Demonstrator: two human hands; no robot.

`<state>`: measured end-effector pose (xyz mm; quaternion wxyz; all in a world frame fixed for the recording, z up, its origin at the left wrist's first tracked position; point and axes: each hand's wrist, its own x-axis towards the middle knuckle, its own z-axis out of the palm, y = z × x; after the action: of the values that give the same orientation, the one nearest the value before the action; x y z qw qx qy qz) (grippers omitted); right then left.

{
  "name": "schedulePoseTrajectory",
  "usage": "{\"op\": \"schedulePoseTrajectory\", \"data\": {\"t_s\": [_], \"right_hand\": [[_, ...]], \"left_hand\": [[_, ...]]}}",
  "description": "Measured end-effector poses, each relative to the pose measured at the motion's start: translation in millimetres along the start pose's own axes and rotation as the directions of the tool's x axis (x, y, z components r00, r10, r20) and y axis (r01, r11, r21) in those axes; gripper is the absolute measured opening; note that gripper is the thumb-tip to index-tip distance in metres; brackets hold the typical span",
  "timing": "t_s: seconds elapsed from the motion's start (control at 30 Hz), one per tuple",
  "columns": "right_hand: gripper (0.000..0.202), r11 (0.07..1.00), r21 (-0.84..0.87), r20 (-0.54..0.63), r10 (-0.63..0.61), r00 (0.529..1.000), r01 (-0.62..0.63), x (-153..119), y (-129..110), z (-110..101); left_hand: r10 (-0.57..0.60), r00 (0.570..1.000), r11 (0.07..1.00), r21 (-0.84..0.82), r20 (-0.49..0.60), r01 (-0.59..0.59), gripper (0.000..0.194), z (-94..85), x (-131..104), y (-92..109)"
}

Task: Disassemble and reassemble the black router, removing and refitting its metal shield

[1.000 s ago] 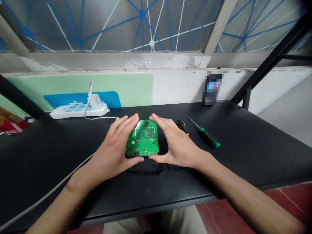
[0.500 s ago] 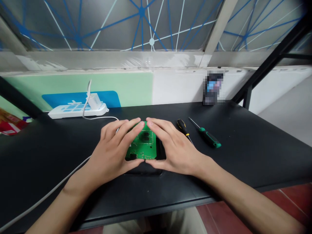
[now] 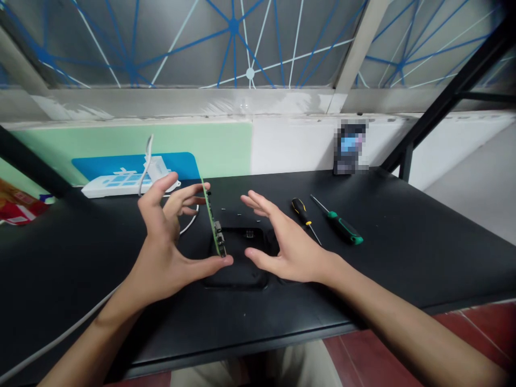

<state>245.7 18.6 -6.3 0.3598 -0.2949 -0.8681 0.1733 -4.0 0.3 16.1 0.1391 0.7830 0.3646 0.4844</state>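
Observation:
My left hand [image 3: 167, 236] grips a green circuit board [image 3: 214, 223] by its far and near edges, thumb at the bottom and fingertips at the top. The board is turned nearly edge-on, and its component side faces right. Below and right of it, a black plastic housing [image 3: 237, 269] lies open side up on the table. My right hand [image 3: 288, 242] hovers over the housing's right side, fingers and thumb apart, holding nothing. Another dark part beneath that hand is mostly hidden. Several small screws [image 3: 239, 215] lie just behind the housing.
A black-and-yellow screwdriver [image 3: 302, 211] and a green-and-black screwdriver [image 3: 344, 227] lie to the right. At the back left stands a white power strip [image 3: 116, 184] with a charger [image 3: 155, 167] and cable. A blurred upright device [image 3: 349, 148] leans on the wall.
The board has gone from facing me between both hands to nearly edge-on in my left hand alone. My right hand has let go, and the housing and screws now show.

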Motion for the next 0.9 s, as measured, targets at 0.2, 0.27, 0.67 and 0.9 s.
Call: {"op": "schedulePoseTrajectory", "data": {"t_s": [0.2,0.27,0.67,0.9], "right_hand": [[0.113,0.993,0.116,0.028,-0.006,1.000,0.003,1.5,-0.2,0.6],[0.117,0.984,0.179,0.044,-0.018,0.999,0.010,2.0,-0.9,0.0],[0.113,0.965,0.261,0.065,-0.028,0.997,0.010,3.0,1.4,-4.0],[0.106,0.967,0.254,0.023,-0.042,0.999,0.035,2.3,-0.8,-1.9]], "left_hand": [[-0.088,0.981,0.954,-0.270,0.172,0.133,0.109,-2.7,-2.2,10.2],[-0.105,0.967,0.942,-0.289,0.230,0.171,0.110,-4.2,-3.0,12.2],[-0.132,0.939,0.917,-0.321,0.318,0.238,0.117,-9.4,-4.3,10.4],[-0.130,0.934,0.903,-0.350,0.334,0.251,0.116,-9.2,-3.3,10.7]]}}
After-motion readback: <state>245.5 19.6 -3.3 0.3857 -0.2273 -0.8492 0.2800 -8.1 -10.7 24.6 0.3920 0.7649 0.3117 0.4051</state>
